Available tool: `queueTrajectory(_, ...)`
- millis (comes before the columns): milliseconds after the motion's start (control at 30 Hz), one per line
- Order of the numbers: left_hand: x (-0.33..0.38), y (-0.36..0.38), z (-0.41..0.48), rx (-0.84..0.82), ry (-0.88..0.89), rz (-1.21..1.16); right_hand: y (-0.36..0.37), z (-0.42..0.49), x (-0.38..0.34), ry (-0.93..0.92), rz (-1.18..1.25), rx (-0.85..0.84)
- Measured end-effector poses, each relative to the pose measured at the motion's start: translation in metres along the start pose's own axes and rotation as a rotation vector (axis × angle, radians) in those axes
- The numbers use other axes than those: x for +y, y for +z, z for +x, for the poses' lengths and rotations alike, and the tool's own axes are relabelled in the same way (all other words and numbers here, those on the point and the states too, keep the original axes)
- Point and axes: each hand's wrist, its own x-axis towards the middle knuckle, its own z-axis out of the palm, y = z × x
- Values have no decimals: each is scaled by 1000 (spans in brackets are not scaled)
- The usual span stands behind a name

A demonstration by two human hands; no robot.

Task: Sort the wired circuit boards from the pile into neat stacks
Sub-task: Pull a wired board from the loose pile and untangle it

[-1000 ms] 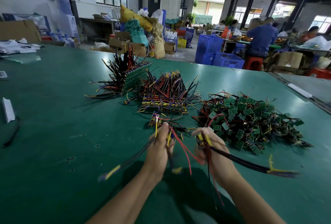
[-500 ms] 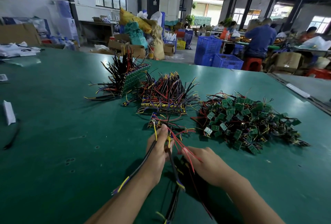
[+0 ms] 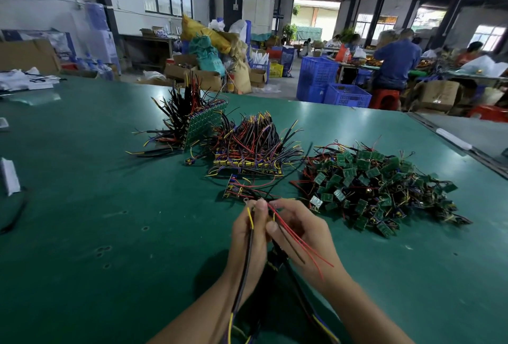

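Where the work is: you hold the piece in hand above the green table, close in front of you, between the loose pile on your right and the flat stack ahead.
Left hand: your left hand is curled round a thick black lead with a yellow tip; the lead trails back along your wrist.
Right hand: your right hand pinches a few thin red leads between thumb and fingers, and they fan out over its back.
Board itself: it is hidden between your two hands, so I cannot tell how it sits or whether you hold one board or several.
Weight: probably very light, since the small boards in the pile rest on their own wires.
Stiffness: the boards look rigid, while the leads are limp and springy and will likely snag on their neighbours.
Fragile points: the solder joints where lead meets board are probably the weak spots, so do not yank on a single thin wire.
Where to hold: gather the leads close to the board, or take the board by its edges.
Stacks so far: a leaning stack stands behind on the left, and a short row lies just beyond your fingertips.
Risk: pulling from the tangled pile may drag other boards along.
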Motion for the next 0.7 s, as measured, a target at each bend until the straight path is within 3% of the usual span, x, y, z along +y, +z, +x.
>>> queueTrajectory(100,-3,3,0,-8,-42,-50,3,2,2,75,-32,108)
queueTrajectory(300,-13,-4,-2,-149,-65,136,-6,7,9,134,-60,106)
queueTrajectory(467,-8,-9,-3,-272,-16,267,-21,13,9,262,187,211)
queueTrajectory(567,-4,-14,-5,-272,34,271,-29,13,11,323,183,129)
queueTrajectory(700,-3,-13,-4,-222,77,477,-31,12,14,464,251,31)
